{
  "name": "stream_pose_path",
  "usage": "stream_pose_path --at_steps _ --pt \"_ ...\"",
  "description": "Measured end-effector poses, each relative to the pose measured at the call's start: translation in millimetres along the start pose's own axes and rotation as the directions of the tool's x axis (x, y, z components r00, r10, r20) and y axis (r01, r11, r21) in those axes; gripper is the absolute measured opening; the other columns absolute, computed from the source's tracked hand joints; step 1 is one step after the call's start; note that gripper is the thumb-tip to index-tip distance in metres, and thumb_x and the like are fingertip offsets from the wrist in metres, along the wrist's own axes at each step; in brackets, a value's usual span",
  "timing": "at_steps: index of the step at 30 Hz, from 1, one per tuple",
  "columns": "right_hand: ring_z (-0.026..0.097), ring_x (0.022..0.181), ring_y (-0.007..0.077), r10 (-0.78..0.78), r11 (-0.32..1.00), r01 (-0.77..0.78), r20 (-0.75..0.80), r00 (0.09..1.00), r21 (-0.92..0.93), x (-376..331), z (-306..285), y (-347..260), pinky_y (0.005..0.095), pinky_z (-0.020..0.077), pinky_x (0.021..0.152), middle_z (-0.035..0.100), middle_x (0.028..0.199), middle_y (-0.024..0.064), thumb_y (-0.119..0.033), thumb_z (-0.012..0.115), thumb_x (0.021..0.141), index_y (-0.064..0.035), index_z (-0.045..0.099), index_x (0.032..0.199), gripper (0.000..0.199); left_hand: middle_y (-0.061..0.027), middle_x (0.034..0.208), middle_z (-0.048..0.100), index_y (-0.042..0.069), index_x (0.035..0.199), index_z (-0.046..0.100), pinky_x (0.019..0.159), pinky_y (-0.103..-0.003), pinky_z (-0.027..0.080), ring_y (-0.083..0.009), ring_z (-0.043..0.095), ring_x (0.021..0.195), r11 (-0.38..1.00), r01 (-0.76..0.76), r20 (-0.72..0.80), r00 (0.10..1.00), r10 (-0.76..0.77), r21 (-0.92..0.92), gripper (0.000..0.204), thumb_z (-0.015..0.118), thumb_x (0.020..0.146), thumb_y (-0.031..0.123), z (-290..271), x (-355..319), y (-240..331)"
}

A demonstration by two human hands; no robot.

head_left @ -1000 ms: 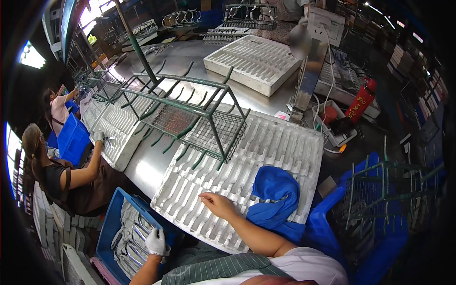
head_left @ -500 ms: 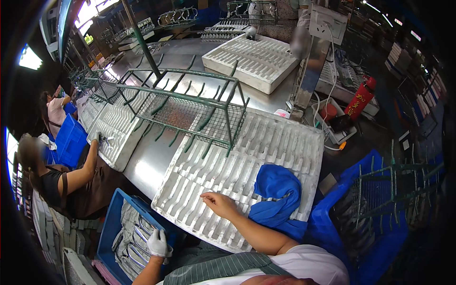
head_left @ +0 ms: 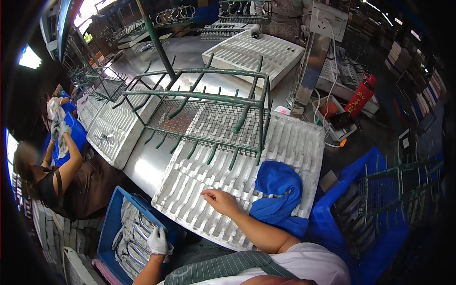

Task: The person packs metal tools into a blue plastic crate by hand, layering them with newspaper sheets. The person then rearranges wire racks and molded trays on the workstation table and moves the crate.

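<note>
My left hand [head_left: 157,241], in a white glove, is over the near edge of a blue bin [head_left: 105,228], fingers stretched out beside curved shiny metal pieces [head_left: 137,233]. Grey-white wrapping lies among the pieces; whether the fingertips touch one is not clear. Bare and loosely bent, my right hand [head_left: 220,201] rests above a white slotted tray [head_left: 190,183], with nothing visible in its fingers. To the right of that hand, a bunched blue cloth [head_left: 278,190] lies on the tray. A green wire rack [head_left: 223,100] with many prongs hangs over the tray's far part.
A co-worker [head_left: 71,175] at the left reaches over another blue bin [head_left: 76,135], beside a second slotted tray [head_left: 116,128]. Another white tray [head_left: 256,54] stands farther back on the metal table [head_left: 142,173]. At the right are a red bottle [head_left: 360,99] and another green rack [head_left: 399,185].
The green rack has swung to the right and turned. The co-worker's hands have left the tray and now hold something pale over their bin. My hands have barely moved.
</note>
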State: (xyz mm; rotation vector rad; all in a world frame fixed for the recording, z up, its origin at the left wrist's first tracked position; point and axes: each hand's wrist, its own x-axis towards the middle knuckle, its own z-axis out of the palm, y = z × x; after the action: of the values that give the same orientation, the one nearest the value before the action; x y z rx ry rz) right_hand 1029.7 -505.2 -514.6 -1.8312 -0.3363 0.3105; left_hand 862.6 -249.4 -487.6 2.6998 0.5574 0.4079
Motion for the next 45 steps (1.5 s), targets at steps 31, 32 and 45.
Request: stream_pose_path --at_steps 31,32,45 --pt "0.066 0.087 0.0206 -0.013 1.0 0.014 0.044 0.999 -0.016 -1 -2 6 0.0307 0.0501 0.075 0.067 0.096 0.0086 -0.03 0.055 0.09 -0.0145 0.064 0.108 0.026 -0.0215 0.066 0.058 0.007 0.075 0.058 0.058 -0.05 0.043 -0.0417 0.057 0.065 1.0 -0.005 0.0 1.0 0.005 -0.004 0.024 0.055 0.087 0.028 1 1 -2" --pt "0.066 0.087 0.0204 -0.018 1.0 0.019 0.043 0.999 -0.025 0 -2 6 0.0305 0.0501 0.075 0.067 0.096 0.0084 -0.029 0.055 0.09 -0.0146 0.065 0.107 0.025 -0.0216 0.067 0.058 0.007 0.075 0.058 0.058 -0.05 0.043 -0.0417 0.057 0.065 1.0 0.001 0.003 1.0 -0.001 -0.001 0.024 0.055 0.087 0.028 0 1 0" --pt "0.067 0.082 0.0166 -0.053 0.985 0.05 -0.011 0.999 -0.166 -1 6 10 0.0278 0.0506 0.07 0.069 0.089 0.0069 -0.026 0.056 0.089 -0.0147 0.065 0.107 0.023 -0.0196 0.067 0.059 0.006 0.071 0.057 0.058 -0.048 0.045 -0.0396 0.059 0.065 1.0 -0.002 0.006 1.0 0.002 0.0 0.029 0.055 0.087 0.03 2 1 -4"
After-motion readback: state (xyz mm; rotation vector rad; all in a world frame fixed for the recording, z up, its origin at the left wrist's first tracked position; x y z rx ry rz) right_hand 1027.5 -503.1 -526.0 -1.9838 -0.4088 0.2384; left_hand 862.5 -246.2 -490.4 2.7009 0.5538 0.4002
